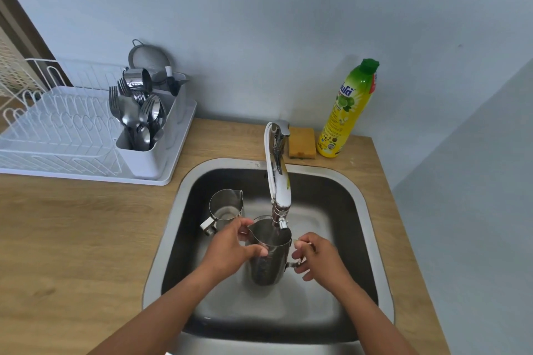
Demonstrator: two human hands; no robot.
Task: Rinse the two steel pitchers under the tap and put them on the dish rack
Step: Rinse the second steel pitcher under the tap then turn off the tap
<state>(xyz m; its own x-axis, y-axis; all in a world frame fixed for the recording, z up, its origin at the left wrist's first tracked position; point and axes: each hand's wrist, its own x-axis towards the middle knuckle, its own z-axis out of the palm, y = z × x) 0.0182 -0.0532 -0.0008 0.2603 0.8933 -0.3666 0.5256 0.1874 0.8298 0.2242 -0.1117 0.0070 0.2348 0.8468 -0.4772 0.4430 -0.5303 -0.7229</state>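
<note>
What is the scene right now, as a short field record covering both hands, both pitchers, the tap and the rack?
left hand: grips held pitcher by its body
right hand: holds its handle
held pitcher: upright under the tap spout
second pitcher: upright in sink, back left, untouched
water: cannot tell if running
dish rack: on counter left of sink, cutlery in caddy
</note>
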